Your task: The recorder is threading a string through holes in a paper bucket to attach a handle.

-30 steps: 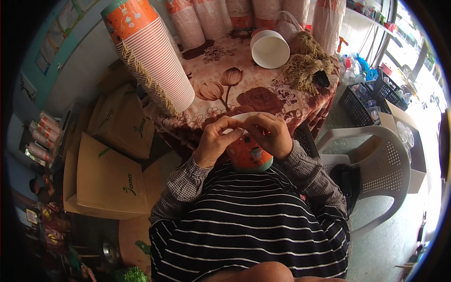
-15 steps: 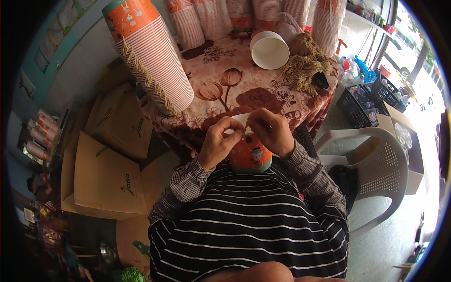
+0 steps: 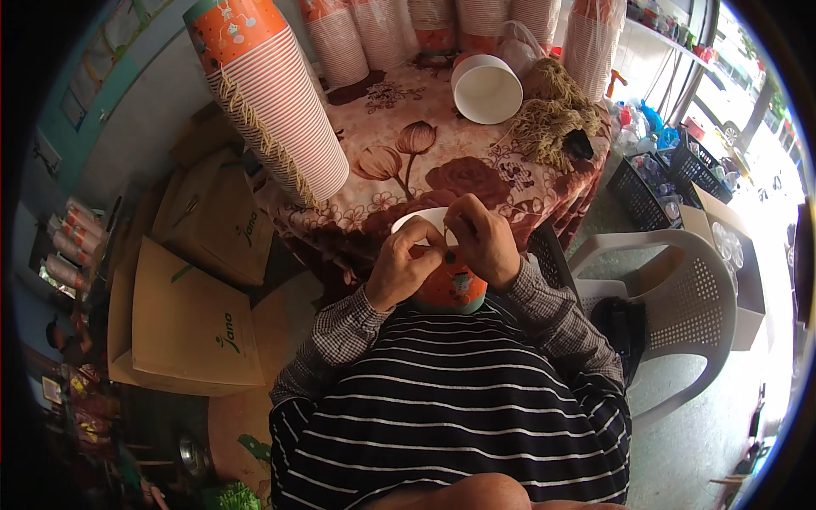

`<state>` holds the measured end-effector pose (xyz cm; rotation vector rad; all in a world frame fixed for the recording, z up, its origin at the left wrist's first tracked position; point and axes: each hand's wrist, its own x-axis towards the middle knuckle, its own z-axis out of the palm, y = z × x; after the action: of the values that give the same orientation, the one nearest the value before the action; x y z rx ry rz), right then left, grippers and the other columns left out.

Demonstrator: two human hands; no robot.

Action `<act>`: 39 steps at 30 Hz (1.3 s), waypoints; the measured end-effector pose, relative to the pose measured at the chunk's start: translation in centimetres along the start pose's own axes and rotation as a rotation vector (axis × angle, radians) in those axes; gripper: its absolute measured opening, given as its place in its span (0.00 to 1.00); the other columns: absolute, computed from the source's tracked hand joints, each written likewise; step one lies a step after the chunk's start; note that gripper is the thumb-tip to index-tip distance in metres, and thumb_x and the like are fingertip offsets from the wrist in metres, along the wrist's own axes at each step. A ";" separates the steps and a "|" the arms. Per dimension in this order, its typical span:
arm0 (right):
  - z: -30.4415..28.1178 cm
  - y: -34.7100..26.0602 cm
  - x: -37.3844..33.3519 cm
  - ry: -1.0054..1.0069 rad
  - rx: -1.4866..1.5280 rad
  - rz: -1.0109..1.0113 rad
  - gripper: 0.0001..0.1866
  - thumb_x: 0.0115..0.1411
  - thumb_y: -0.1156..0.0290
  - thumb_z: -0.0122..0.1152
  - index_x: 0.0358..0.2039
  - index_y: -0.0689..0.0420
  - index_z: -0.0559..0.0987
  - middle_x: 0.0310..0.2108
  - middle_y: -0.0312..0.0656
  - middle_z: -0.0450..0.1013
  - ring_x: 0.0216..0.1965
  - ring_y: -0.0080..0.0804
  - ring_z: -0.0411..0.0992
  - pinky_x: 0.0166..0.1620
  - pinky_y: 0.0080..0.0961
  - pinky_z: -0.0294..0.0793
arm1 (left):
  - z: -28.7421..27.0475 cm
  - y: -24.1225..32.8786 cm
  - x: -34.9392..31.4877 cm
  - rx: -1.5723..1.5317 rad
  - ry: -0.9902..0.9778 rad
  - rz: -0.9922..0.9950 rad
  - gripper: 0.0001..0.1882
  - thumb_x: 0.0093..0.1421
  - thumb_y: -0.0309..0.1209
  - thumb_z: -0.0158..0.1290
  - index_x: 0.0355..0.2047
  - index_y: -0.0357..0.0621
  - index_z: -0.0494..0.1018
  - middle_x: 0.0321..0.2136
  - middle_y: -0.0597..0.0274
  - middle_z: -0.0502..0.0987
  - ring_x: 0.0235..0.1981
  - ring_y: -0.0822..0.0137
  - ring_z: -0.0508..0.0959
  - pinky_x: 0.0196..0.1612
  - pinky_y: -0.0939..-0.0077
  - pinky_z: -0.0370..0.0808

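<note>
An orange paper bucket (image 3: 450,285) with a green base and white inside stands upright at my lap, against the striped clothing. At its rim both hands meet with fingers pinched. My left hand (image 3: 405,262) is closed on the near rim, thumb and forefinger together. Beside it, my right hand (image 3: 483,242) pinches what looks like the end of a thin tan cord, mostly hidden by the fingers. A tall stack of nested buckets (image 3: 289,110) at the table's left has twisted cord handles (image 3: 263,136) down its side.
On the flowered tablecloth (image 3: 374,127) lie a white-lined bucket (image 3: 489,89) on its side and a heap of tan cords (image 3: 548,127). Wrapped bucket stacks (image 3: 340,47) line the back. Cardboard boxes (image 3: 191,319) stand left; a plastic chair (image 3: 693,289) and black crates (image 3: 637,191) are right.
Both hands stay at the bucket's rim, with small finger shifts. My right hand has moved slightly left, and the bucket has shifted a little leftward.
</note>
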<state>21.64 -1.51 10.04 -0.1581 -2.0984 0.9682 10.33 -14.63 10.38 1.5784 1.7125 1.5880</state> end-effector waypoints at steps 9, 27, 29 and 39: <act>0.7 0.5 -0.3 0.032 0.181 0.130 0.05 0.59 0.74 0.57 0.34 0.60 0.72 0.22 0.42 0.72 0.22 0.29 0.73 0.27 0.26 0.71 | 0.8 -1.3 -0.9 0.017 0.112 0.061 0.04 0.52 0.22 0.52 0.29 0.36 0.71 0.28 0.58 0.73 0.32 0.62 0.76 0.40 0.71 0.73; 0.1 -0.7 -0.2 -0.092 0.587 0.357 0.11 0.63 0.78 0.54 0.45 0.55 0.68 0.26 0.28 0.69 0.25 0.10 0.60 0.27 0.11 0.60 | -0.4 -0.8 0.3 -0.027 0.107 0.077 0.06 0.57 0.26 0.57 0.31 0.35 0.74 0.27 0.58 0.78 0.30 0.65 0.78 0.35 0.73 0.74; 0.1 -0.6 -0.3 -0.094 0.630 0.390 0.11 0.63 0.78 0.53 0.45 0.55 0.68 0.26 0.28 0.69 0.24 0.10 0.60 0.27 0.10 0.59 | -0.2 -1.1 0.1 -0.076 0.078 0.015 0.05 0.55 0.25 0.56 0.28 0.35 0.73 0.25 0.59 0.76 0.28 0.65 0.77 0.35 0.73 0.73; -1.5 3.7 -0.2 0.119 1.190 0.476 0.11 0.65 0.77 0.49 0.47 0.55 0.68 0.21 0.31 0.63 0.18 0.16 0.54 0.22 0.13 0.54 | -0.2 -2.5 -0.4 0.000 0.140 0.167 0.06 0.51 0.23 0.57 0.24 0.36 0.69 0.23 0.59 0.74 0.26 0.63 0.76 0.33 0.71 0.72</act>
<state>22.14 1.90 7.93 -0.0868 -1.0930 2.2442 9.07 -14.44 8.18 1.6852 1.6876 1.8171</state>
